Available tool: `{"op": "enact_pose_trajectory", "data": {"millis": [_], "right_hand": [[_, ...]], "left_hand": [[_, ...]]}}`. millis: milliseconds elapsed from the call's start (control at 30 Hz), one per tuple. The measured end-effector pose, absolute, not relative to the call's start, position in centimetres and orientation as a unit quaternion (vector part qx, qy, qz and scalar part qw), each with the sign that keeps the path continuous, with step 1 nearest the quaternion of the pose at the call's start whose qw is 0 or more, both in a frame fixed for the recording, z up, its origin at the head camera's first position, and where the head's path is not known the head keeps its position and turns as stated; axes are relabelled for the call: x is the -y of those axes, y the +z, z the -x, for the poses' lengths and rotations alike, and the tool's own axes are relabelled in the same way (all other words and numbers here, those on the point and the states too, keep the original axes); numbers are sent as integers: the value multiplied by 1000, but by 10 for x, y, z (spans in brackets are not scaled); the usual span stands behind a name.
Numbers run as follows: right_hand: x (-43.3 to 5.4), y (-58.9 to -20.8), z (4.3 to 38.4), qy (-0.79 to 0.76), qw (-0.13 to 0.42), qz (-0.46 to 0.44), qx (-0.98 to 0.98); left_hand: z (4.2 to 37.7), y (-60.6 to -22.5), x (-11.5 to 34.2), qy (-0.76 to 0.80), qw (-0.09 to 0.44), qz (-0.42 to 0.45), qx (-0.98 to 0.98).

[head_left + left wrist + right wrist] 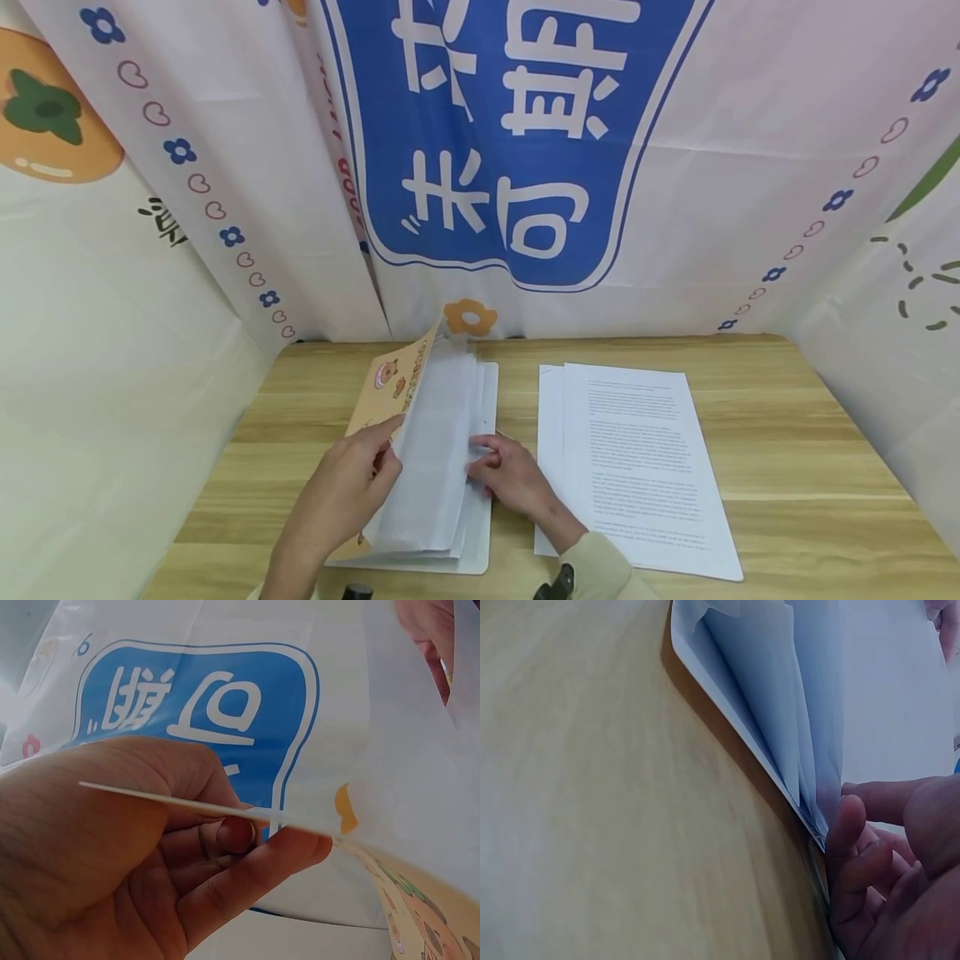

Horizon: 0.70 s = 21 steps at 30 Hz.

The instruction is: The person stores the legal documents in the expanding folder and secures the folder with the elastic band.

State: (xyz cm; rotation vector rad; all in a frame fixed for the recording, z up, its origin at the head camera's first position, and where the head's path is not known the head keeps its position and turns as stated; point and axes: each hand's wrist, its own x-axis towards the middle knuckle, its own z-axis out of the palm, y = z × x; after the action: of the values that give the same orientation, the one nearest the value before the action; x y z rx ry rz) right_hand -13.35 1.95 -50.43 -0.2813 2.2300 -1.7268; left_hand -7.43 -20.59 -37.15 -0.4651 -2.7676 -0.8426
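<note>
A folder (386, 379) with an orange cartoon cover stands partly open on the table, its translucent plastic sleeves (435, 450) showing inside. My left hand (348, 483) pinches the edge of the raised front cover between thumb and fingers. In the left wrist view, the thin cover edge runs through the left hand (187, 847). At the folder's right side, my right hand (513, 475) pinches the sleeves' outer edge with bent fingers. Seen from the right wrist, several sleeves (765, 690) fan apart above the back cover, beside the right hand (900, 862).
To the right of the folder lies a stack of printed paper sheets (637, 467). Both rest on a wood-grain table (795, 433). A white cloth with a blue panel (495, 208) hangs behind, and patterned cloth encloses both sides.
</note>
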Motion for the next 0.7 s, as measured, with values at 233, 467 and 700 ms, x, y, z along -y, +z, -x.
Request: {"op": "enact_pose_trajectory", "data": {"millis": [233,467,700], "right_hand": [[-26,-500,134,-586,162,113,-786],[-44,-492,136,-563,178,157,-791],[-74,-482,137,-547,156,178,-803]], "left_hand": [[75,-373,207,-292,105,157,938],[74,-376,207,-304,103,149,935],[72,-383,204,-326,101,115,933]]}}
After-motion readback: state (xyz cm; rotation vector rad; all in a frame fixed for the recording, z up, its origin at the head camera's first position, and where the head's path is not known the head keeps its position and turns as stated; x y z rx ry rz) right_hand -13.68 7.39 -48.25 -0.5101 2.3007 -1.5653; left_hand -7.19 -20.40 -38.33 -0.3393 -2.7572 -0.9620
